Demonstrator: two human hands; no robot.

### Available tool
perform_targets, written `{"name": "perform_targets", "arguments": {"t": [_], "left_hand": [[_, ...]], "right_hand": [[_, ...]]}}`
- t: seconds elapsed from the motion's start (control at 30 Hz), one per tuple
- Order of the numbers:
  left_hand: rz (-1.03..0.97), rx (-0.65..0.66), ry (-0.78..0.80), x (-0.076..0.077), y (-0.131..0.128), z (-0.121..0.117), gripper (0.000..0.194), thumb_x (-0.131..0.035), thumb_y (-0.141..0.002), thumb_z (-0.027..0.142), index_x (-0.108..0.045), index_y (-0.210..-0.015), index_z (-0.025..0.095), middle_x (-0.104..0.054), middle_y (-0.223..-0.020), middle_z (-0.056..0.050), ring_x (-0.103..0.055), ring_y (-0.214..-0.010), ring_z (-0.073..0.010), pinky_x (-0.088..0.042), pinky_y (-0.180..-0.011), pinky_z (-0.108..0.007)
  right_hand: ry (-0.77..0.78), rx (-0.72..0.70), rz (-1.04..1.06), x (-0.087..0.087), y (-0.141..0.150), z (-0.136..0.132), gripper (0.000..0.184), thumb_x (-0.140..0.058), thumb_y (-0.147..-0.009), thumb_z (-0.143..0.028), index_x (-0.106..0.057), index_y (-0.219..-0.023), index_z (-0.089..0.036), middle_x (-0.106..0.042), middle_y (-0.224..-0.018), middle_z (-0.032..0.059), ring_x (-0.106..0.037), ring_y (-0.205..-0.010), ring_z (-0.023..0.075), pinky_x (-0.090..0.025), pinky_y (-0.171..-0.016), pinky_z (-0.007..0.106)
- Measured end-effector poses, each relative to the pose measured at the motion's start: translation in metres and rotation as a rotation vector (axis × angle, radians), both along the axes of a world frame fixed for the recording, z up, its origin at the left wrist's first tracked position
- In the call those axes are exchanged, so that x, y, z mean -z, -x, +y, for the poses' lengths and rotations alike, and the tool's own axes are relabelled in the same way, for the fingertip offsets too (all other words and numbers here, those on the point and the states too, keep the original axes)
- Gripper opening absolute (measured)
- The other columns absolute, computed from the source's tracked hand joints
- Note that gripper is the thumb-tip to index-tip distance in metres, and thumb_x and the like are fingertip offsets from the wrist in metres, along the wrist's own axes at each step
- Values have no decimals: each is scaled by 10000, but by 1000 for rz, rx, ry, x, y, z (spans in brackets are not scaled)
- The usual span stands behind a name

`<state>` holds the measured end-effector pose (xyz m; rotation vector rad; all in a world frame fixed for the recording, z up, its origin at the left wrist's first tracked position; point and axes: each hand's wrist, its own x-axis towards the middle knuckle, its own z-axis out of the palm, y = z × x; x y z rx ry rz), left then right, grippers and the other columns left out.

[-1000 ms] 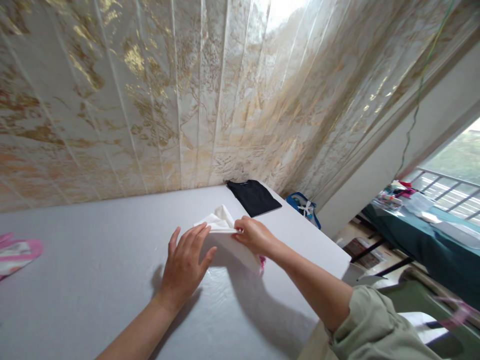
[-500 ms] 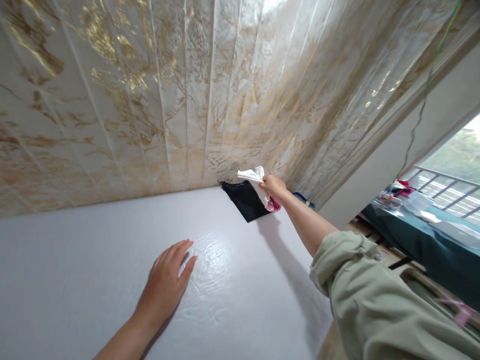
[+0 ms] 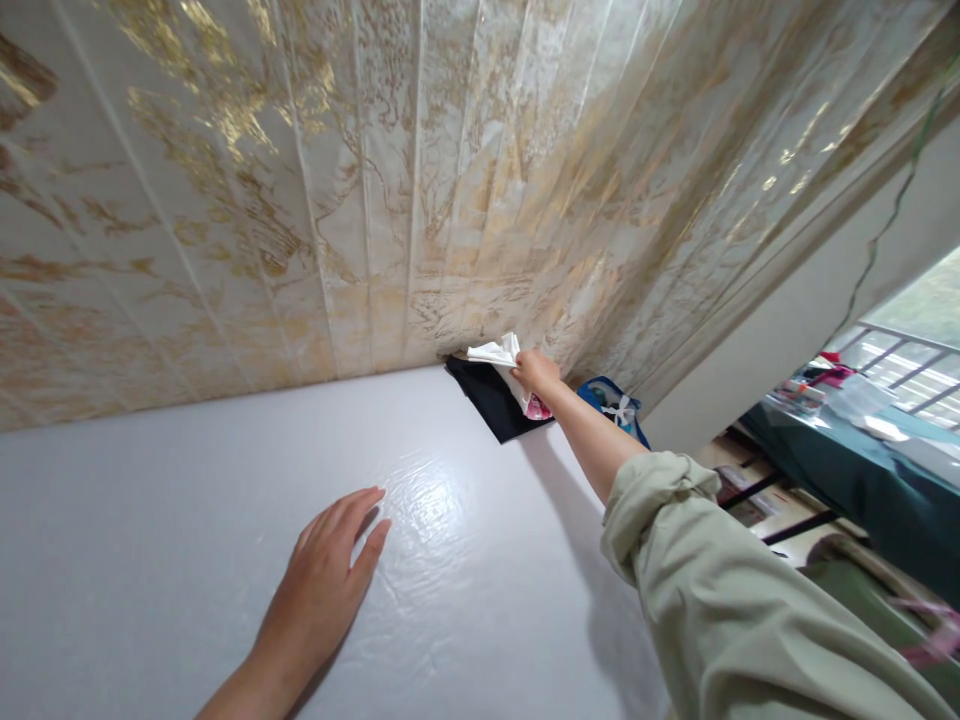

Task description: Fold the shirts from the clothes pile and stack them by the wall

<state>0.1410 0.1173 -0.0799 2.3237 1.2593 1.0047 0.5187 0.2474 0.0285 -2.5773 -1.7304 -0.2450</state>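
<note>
My right hand (image 3: 534, 370) reaches to the far right corner of the white table (image 3: 172, 500) and grips a folded white cloth with a pink patch (image 3: 501, 356). It holds that cloth just over a folded black garment (image 3: 491, 400) lying at the wall. Nearer to me, my left hand (image 3: 326, 585) rests flat on the table surface, fingers stretched out, holding nothing. A pale green rolled-up sleeve (image 3: 712, 590) covers my right upper arm.
A gold-and-cream panelled wall (image 3: 337, 200) runs along the table's far edge. Beyond the right corner lies a blue bag (image 3: 616, 408) on the floor. Further right stands a dark green table (image 3: 847, 450) with clutter, near a railing and window.
My right hand lifted the white cloth from the table's middle and carried it to the far corner over the black garment. My left hand let go of it and stayed flat.
</note>
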Motion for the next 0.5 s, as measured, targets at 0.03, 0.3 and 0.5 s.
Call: {"name": "perform_targets", "arguments": {"t": [0.03,0.3,0.5], "left_hand": [[2,1,5,-1,0,0,394,-401,-948,501,-588,-1180,243,-670,-1190,-55,-613,-1121,-246,-487,-990,-471],[20,11,47,-3,0,-1,402,-394,-953,501,-579,-1192,237,-659,-1206,-54,-597,-1136,-245,-468,-1005,-483],[10,21,58,0,1,2,397,-394,-953,506,-593,-1176,245,-662,-1205,-54,-593,-1134,-246,-456,-1001,-482]], "right_hand": [[4,-4,4,2,0,0,269,-529,-911,-321,-686,-1103,-218,-650,-1190,125,-627,-1032,257,-473,-788,314],[9,-21,74,12,2,-2,411,-509,-907,-548,-714,-1028,-213,-690,-1111,119,-638,-984,248,-450,-766,292],[-60,-73,250,15,-15,0,498,-375,-980,-483,-737,-955,-142,-719,-1027,144,-650,-956,227,-434,-794,261]]}}
